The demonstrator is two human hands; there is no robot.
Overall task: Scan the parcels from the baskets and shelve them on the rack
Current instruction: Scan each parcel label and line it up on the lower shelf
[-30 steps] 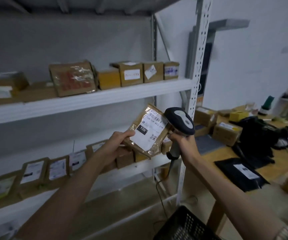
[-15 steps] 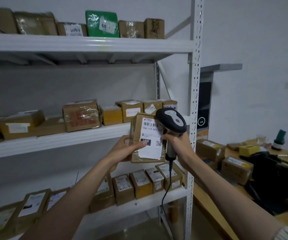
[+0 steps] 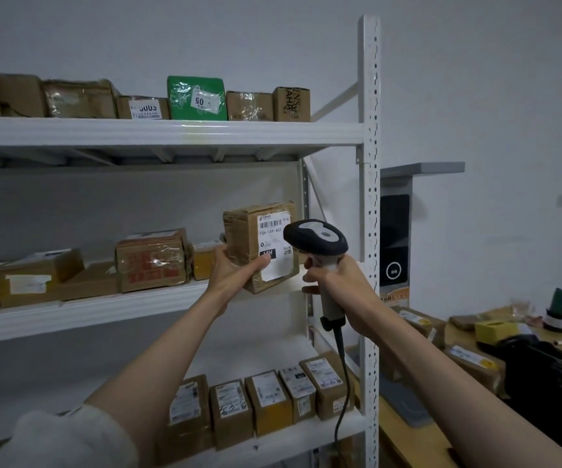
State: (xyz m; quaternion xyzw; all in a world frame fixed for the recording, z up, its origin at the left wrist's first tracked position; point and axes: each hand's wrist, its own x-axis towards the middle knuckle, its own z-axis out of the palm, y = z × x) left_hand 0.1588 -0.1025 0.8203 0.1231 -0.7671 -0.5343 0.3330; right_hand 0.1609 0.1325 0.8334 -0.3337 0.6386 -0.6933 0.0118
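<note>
at the rack (image 3: pixel 369 197), our left hand (image 3: pixel 235 273) is gripping a taped brown cardboard parcel (image 3: pixel 259 244) labelled "15h-159-a03", while our right hand (image 3: pixel 338 282) is gripping a smooth plastic scanner (image 3: pixel 318 239).

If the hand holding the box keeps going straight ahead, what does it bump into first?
Probably nothing soon. The left hand carries the box toward the bare right end of the middle shelf. Past that gap is the grey wall; depth is hard to judge.
</note>
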